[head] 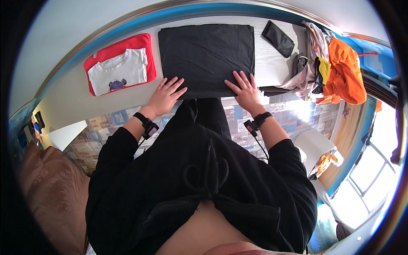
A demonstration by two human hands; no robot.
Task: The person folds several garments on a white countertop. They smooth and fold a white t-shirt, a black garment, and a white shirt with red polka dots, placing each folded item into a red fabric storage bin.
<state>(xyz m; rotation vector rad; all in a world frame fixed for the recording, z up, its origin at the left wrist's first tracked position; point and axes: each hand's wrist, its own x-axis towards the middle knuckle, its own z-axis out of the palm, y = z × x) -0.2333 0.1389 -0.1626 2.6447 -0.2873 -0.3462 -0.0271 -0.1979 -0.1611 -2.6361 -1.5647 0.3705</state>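
A black sheet of thin material (207, 57), folded into a rectangle, lies flat on the pale wood-grain table (283, 71). My left hand (167, 95) rests on its near left corner, fingers spread. Near the opposite front corner, my right hand (245, 89) lies palm down with its fingers apart. Neither hand grips anything. Left of the sheet, a folded white T-shirt (119, 70) with a dark printed figure lies on a folded red cloth (143, 43). A small folded glossy black piece (278, 39) sits at the back right.
At the table's right end is a pile of clothes, including an orange garment (346, 73), a dotted pale cloth (317, 41) and a yellow-and-black item (323, 70). A wall borders the table's far edge. A white bin-like container (314, 148) stands lower right; brown fabric (57, 191) lies lower left.
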